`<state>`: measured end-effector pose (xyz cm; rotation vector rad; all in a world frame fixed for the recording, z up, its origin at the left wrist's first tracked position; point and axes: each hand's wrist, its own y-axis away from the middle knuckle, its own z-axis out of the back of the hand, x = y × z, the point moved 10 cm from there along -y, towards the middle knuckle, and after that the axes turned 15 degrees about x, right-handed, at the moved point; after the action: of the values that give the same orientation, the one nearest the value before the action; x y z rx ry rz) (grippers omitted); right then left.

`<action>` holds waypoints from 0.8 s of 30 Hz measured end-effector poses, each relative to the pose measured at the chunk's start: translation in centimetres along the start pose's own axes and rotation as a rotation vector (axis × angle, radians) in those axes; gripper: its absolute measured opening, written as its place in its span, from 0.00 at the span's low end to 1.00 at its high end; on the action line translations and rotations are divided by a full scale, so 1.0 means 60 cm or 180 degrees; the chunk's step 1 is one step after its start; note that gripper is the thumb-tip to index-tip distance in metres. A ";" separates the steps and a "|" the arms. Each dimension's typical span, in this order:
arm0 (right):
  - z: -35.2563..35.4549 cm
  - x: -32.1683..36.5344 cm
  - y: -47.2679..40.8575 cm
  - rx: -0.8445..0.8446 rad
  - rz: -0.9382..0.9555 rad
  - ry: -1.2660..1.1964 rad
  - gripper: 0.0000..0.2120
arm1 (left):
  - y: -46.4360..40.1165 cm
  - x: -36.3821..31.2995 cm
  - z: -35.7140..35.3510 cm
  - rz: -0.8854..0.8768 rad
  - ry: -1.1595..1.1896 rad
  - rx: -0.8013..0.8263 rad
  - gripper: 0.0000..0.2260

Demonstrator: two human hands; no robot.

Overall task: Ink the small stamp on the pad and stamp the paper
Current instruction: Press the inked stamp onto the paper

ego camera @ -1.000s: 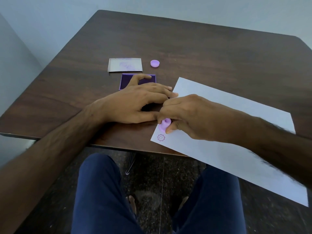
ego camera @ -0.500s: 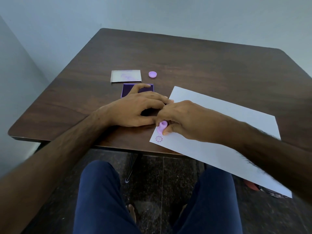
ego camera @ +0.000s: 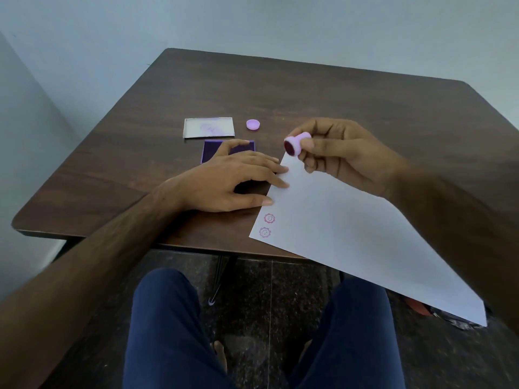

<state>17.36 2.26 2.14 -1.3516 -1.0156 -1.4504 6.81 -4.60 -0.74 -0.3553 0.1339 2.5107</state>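
Observation:
My right hand point(ego camera: 339, 155) holds the small lilac stamp point(ego camera: 295, 143) in the air above the paper's far corner, its dark inked face turned to the left. The white paper point(ego camera: 351, 234) lies slanted on the table and hangs over the near edge. Two purple flower-face prints point(ego camera: 267, 225) sit near its lower left corner. My left hand point(ego camera: 230, 181) lies flat on the table, fingertips on the paper's left edge, index finger over the purple ink pad point(ego camera: 211, 150).
The ink pad's clear lid point(ego camera: 209, 127) and a lilac stamp cap point(ego camera: 253, 124) lie behind the pad on the dark wooden table point(ego camera: 309, 94). My legs in blue trousers are below the table's near edge.
My right hand lifted the stamp off the paper and raised it away from me, leaving a second print above the first. The left hand stayed put. The camera view tilted down.

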 end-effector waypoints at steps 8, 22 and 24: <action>0.058 -0.046 -0.056 -0.0744 0.0256 -0.1286 0.07 | 0.002 -0.003 0.005 -0.0043 -0.0057 -0.0140 0.19; 0.066 -0.082 -0.066 -0.0798 0.0438 -0.2011 0.06 | -0.029 0.198 0.134 0.1457 0.1006 -0.1265 0.11; 0.067 -0.085 -0.067 -0.0796 0.0431 -0.2072 0.07 | -0.034 0.225 0.130 0.1527 0.1327 -0.1394 0.11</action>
<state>14.71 7.59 -2.66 -2.1120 -1.1312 -1.0730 -4.38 5.82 2.90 -1.1429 -0.1972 2.8871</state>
